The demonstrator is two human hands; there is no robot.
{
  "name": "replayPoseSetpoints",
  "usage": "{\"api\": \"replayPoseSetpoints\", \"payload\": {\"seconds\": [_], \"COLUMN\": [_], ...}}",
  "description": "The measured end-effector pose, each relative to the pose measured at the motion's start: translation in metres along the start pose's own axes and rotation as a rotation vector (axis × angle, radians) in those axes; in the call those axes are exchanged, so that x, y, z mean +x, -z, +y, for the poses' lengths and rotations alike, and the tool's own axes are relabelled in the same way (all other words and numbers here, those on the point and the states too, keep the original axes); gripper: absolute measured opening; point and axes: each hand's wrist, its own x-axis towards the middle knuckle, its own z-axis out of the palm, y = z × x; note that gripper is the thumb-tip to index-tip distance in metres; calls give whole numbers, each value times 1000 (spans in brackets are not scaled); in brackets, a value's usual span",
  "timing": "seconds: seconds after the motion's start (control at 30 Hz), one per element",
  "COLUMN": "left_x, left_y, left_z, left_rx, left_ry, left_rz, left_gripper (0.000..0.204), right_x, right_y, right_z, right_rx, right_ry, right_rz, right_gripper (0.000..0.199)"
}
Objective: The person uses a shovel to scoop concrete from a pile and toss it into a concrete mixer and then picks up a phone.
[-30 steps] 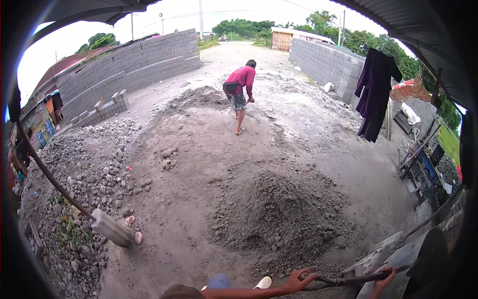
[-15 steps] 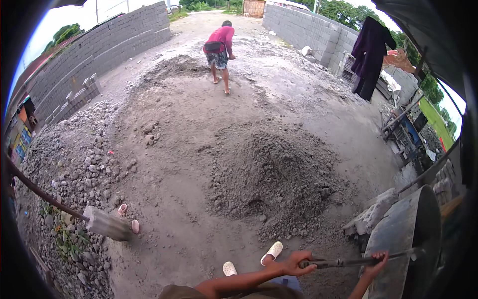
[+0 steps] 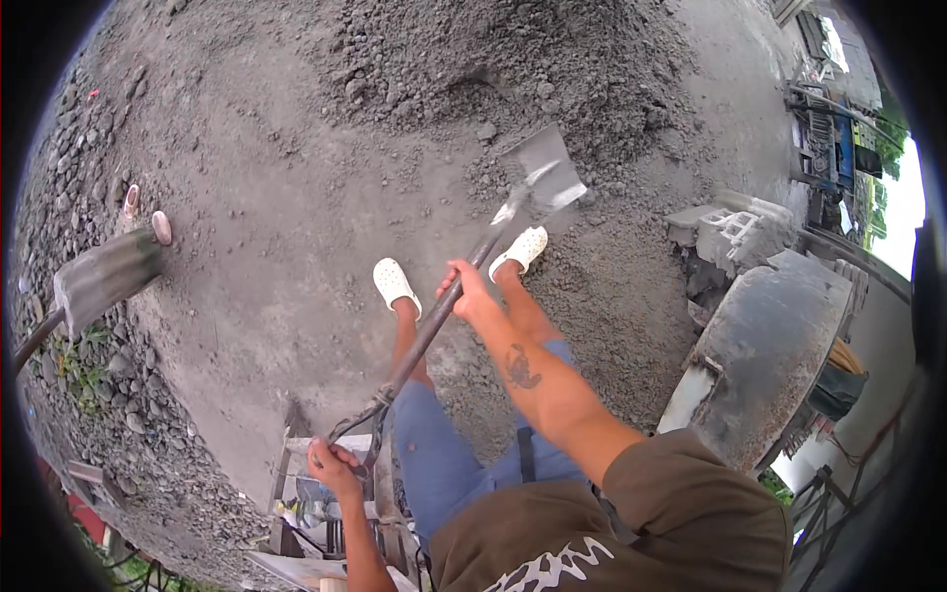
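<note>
Shovel (image 3: 464,286) between both hands — blade (image 3: 548,174) ahead

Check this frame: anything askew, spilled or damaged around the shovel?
Nothing stands out. The left hand grips the shovel at its end grip, the right hand mid-shaft. The blade sits at the edge of the gravel-sand pile. A second shovel rests at the left.

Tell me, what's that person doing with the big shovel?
The person grips a shovel in both hands. The left hand holds the handle's end, and the right hand holds the shaft partway down. The metal blade points at the edge of a grey gravelly heap, just ahead of their white shoes.
</note>
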Motion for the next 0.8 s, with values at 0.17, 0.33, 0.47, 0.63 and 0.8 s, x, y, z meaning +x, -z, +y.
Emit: {"api": "replayPoseSetpoints", "payload": {"seconds": [0.17, 0.33, 0.47, 0.63, 0.8], "left_x": [6, 40, 67, 38, -14], "left_y": [94, 14, -206, -269, -231], "left_z": [-20, -48, -94, -138, -134], "left_rx": [83, 37, -67, -135, -133], "left_ry": [29, 80, 170, 124, 119], "left_rz": [484, 432, 235, 116, 174], "left_gripper": [45, 44, 39, 33, 33], "right_x": [111, 179, 244, 245, 184], "right_y": [2, 4, -10, 17, 48], "right_z": [195, 133, -112, -194, -168], "right_rx": [-99, -97, -210, -293, -299], "right_ry": [-424, -465, -245, -33, -82], "right_rz": [-70, -39, 54, 72, 85], "right_gripper": [21, 16, 18, 21, 22]}}
